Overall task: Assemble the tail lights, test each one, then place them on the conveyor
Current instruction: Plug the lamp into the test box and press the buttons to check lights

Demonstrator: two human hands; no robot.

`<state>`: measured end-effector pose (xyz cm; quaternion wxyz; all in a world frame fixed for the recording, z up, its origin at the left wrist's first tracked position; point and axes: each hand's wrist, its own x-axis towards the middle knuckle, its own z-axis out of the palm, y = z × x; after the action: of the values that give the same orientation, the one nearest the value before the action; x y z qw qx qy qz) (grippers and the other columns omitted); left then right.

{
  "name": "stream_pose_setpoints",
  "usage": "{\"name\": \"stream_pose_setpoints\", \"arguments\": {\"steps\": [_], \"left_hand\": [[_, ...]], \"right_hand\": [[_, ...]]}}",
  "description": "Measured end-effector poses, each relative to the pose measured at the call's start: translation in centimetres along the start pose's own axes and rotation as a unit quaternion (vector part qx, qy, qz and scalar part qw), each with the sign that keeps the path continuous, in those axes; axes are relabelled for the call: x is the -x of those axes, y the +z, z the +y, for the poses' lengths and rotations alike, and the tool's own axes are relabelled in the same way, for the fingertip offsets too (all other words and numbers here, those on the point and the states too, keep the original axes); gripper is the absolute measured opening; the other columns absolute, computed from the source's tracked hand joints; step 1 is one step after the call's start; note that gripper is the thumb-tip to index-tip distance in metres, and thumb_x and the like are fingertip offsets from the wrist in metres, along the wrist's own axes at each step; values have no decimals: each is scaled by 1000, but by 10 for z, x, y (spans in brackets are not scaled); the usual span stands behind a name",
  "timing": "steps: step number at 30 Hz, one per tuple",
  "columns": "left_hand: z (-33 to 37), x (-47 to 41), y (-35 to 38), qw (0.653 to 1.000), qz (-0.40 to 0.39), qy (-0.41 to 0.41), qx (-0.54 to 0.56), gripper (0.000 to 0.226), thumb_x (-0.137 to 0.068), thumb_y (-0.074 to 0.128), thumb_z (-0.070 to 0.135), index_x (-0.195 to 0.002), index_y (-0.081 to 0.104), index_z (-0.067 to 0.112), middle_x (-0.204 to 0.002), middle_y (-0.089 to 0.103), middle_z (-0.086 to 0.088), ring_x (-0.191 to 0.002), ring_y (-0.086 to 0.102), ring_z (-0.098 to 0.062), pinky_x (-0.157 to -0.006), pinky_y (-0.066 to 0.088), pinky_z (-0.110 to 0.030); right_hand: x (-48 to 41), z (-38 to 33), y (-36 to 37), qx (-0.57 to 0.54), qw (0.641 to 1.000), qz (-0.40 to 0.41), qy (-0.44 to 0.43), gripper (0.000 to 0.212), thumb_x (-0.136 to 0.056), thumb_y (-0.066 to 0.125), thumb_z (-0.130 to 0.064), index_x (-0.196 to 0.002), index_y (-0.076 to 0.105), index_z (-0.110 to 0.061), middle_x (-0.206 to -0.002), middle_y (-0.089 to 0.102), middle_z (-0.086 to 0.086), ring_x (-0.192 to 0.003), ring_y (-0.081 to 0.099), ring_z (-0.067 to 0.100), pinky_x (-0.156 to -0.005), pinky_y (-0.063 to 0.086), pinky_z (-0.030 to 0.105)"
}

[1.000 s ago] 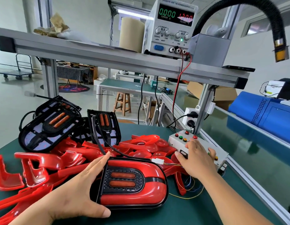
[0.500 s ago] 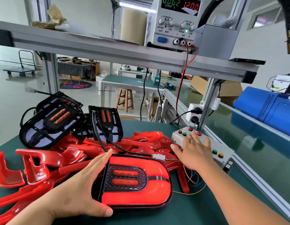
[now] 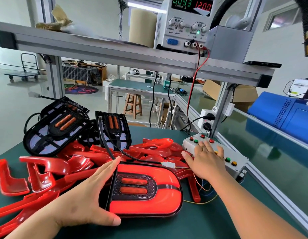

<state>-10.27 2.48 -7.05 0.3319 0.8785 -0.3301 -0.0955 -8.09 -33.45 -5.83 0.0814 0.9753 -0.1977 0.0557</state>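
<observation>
An assembled red tail light (image 3: 146, 190) lies on the green bench in front of me, its red lens glowing. My left hand (image 3: 87, 195) holds its left end, fingers along the far edge and thumb on the near edge. A black cable runs from it to a white connector (image 3: 168, 164). My right hand (image 3: 205, 160) rests flat on the white test box (image 3: 236, 158), fingers spread over its coloured buttons. The power supply (image 3: 187, 23) on the shelf reads 0.093 and 12.00.
Loose red lenses (image 3: 46, 171) are piled at the left and behind the light. Two black housings (image 3: 55, 130) lean at the back left. The green conveyor (image 3: 270, 163) runs along the right, a blue machine (image 3: 287, 114) beyond it. An aluminium shelf beam (image 3: 132, 56) crosses overhead.
The tail light has lit up and glows brighter. The current reading rose from 0.000 to 0.093. My right hand slid further onto the test box buttons.
</observation>
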Motion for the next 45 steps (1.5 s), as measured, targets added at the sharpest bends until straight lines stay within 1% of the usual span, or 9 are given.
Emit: {"name": "stream_pose_setpoints", "arguments": {"steps": [4, 7, 12, 16, 18, 24, 34, 40, 45], "left_hand": [[0, 0, 0, 1000, 4, -2, 0, 136, -47, 82, 68, -136, -21, 62, -142, -16, 46, -130, -6, 27, -106, 9, -6], [1, -1, 0, 1000, 9, -5, 1, 137, -46, 83, 69, -136, -20, 65, -148, -13, 42, -139, 1, 16, -112, 15, -14], [1, 0, 0, 1000, 11, -10, 4, 137, -42, 82, 72, -135, -20, 67, -143, -14, 47, -135, 5, 18, -108, 17, -11], [1, 0, -1, 1000, 16, -2, 5, 137, -41, 81, 73, -135, -17, 67, -141, -13, 50, -132, 3, 24, -103, 18, -6], [1, 0, -1, 1000, 15, 1, 3, 137, -41, 81, 74, -135, -18, 67, -142, -13, 48, -133, 1, 23, -104, 18, -7], [1, 0, -2, 1000, 16, 13, -3, 138, -45, 82, 68, -142, -16, 55, -145, -11, 44, -128, -6, 31, -96, 12, 6], [2, 0, -1, 1000, 20, 19, -11, 137, -46, 82, 67, -141, -16, 55, -143, -10, 46, -127, -3, 32, -97, 12, 7], [1, -1, 0, 999, 24, 19, -9, 137, -45, 83, 64, -142, -14, 54, -143, -8, 47, -127, 0, 33, -96, 10, 8], [0, -1, 0, 1000, 20, 12, -16, 137, -45, 83, 64, -140, -16, 57, -139, -11, 50, -123, -3, 36, -93, 11, 10]], "right_hand": [[1, -1, 2, -27, 1000, 2, 6, 85, -92, 4, -71, -155, 19, -16, -164, 9, 1, -150, -1, 17, -114, 0, 50], [4, 2, 2, -64, 998, 22, 0, 80, -94, 8, -68, -151, 29, -16, -163, 15, 1, -150, 3, 18, -113, 3, 48], [19, 13, 2, -102, 990, 98, 29, 60, -96, 19, -60, -124, 50, -16, -158, 31, 5, -144, 26, 18, -109, 7, 44], [35, 30, 4, -62, 984, 131, 107, 56, -94, 27, -59, -115, 53, -14, -130, 56, 3, -131, 41, 20, -108, 14, 47], [42, 35, 5, -52, 983, 122, 129, 56, -93, 29, -60, -114, 52, -13, -124, 58, 1, -134, 38, 21, -109, 15, 49], [47, 37, 6, -19, 990, 77, 114, 81, -92, 22, -69, -141, 40, -7, -152, 41, 6, -150, 14, 17, -114, 2, 50], [54, 39, 6, -14, 991, 74, 109, 85, -91, 16, -71, -145, 37, -8, -156, 34, 6, -150, 12, 15, -116, -2, 50], [55, 40, 8, -9, 991, 88, 102, 79, -92, 18, -69, -134, 47, -8, -147, 46, 3, -149, 14, 15, -116, 3, 52], [55, 40, 7, -2, 993, 64, 102, 82, -92, 16, -69, -143, 40, -8, -154, 37, 5, -150, 14, 16, -116, 2, 52]]}}
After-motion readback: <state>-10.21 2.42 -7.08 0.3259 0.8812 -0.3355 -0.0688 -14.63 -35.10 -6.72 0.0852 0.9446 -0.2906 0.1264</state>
